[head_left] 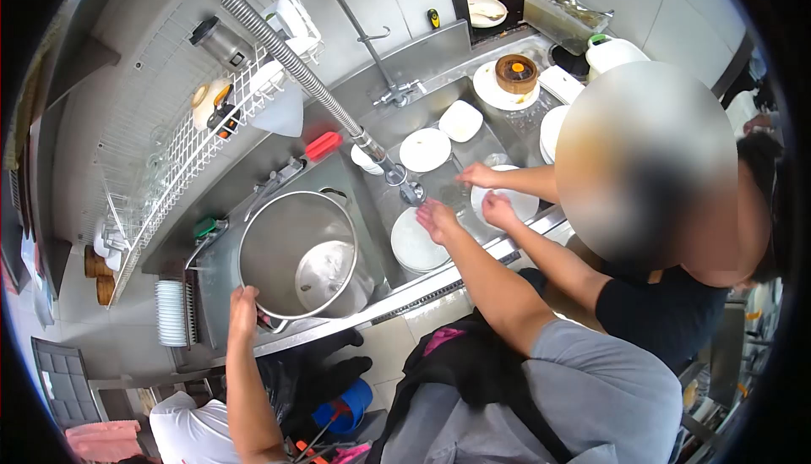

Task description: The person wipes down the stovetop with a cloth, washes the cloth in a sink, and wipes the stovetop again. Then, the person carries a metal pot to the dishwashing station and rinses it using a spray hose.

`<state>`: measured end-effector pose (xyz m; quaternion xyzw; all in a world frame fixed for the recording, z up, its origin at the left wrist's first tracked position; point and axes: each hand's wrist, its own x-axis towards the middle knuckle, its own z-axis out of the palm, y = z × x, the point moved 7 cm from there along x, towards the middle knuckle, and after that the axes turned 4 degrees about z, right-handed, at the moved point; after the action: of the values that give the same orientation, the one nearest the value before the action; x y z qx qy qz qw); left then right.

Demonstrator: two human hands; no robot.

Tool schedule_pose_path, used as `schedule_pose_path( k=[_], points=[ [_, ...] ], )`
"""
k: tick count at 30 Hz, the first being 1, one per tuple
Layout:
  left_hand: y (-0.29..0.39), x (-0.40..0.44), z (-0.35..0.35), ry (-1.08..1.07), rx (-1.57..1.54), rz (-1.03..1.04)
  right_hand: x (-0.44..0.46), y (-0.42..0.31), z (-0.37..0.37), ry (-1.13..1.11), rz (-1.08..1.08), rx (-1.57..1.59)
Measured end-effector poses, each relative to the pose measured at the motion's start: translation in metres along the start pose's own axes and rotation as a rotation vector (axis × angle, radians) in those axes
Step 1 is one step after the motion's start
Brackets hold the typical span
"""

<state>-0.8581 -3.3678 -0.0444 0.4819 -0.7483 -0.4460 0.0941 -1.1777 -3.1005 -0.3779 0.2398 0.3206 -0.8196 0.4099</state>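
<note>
A large steel stockpot (291, 221) stands tilted in the left sink basin, its open mouth facing me. My left hand (243, 305) grips the pot's near left rim, fingers closed. My right hand (435, 221) is at the spray nozzle (412, 193) of the hanging hose, just below it, with fingers apart and nothing visible in them. Under that hand lies a stack of white plates (416, 244) in the right basin. Farther back are a round white plate (425, 151) and a square white dish (460, 121).
At right, a co-worker's hands (488, 189) are over another white plate (517, 195). A bamboo steamer (517, 73) sits on a plate at the back counter. A wire rack (182, 160) hangs on the left wall. A red brush-like item (323, 146) lies on the sink ledge.
</note>
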Motion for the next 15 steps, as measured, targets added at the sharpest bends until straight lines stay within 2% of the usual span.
schedule_pose_path(
  k=[3,5,7,8,9,11,13,15],
  points=[
    [-0.019,-0.005,0.020,0.002,-0.136,0.001,0.025,0.000,0.011,-0.004,0.103,0.054],
    [-0.021,-0.015,0.034,0.037,-0.195,0.006,0.051,-0.014,-0.002,0.074,0.145,0.009],
    [-0.033,-0.022,0.042,0.103,-0.239,0.035,0.059,-0.054,-0.001,0.084,0.138,-0.360],
    [-0.046,-0.019,0.045,0.135,-0.308,0.046,0.054,-0.084,0.008,0.242,-0.024,-0.422],
    [-0.060,-0.016,0.048,0.164,-0.375,0.056,0.078,-0.099,0.013,0.244,-0.031,-0.413],
    [-0.094,-0.017,0.048,0.202,-0.459,-0.066,0.139,-0.156,0.029,0.206,-0.412,-0.332],
    [-0.075,-0.032,0.061,0.162,-0.510,-0.089,0.178,-0.211,0.058,0.219,-0.549,-0.889],
    [-0.067,-0.038,0.069,0.134,-0.534,-0.115,0.227,-0.239,0.077,0.249,-0.514,-0.912]
  ],
)
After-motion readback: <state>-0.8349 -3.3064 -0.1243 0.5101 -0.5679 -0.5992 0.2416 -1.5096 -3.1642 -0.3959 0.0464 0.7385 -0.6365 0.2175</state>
